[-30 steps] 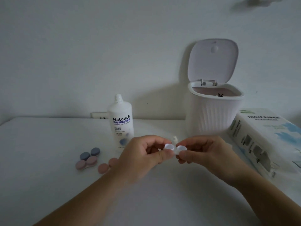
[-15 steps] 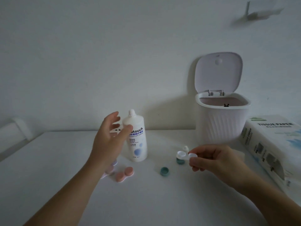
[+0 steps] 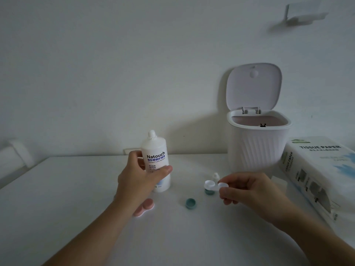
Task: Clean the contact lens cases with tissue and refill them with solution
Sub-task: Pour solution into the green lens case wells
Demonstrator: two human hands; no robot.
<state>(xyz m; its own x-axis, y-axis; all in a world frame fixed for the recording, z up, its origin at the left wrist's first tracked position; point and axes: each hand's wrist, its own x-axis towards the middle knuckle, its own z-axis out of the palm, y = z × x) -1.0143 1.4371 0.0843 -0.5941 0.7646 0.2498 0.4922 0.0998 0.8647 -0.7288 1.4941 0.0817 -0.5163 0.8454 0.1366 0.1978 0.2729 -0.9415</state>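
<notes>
Gripping "Natouch" solution bottle, left hand; right hand pinching lens case.

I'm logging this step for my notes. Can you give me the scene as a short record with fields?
left hand: wrapped around the solution bottle
right hand: holding the open white lens case
teal caps: off, on the table
pink lens case: on the table, partly behind the left wrist
bin: lid up
tissue pack: far right

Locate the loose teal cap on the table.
The teal cap lies centre-table in the head view, between the pink case and the white case.
</notes>
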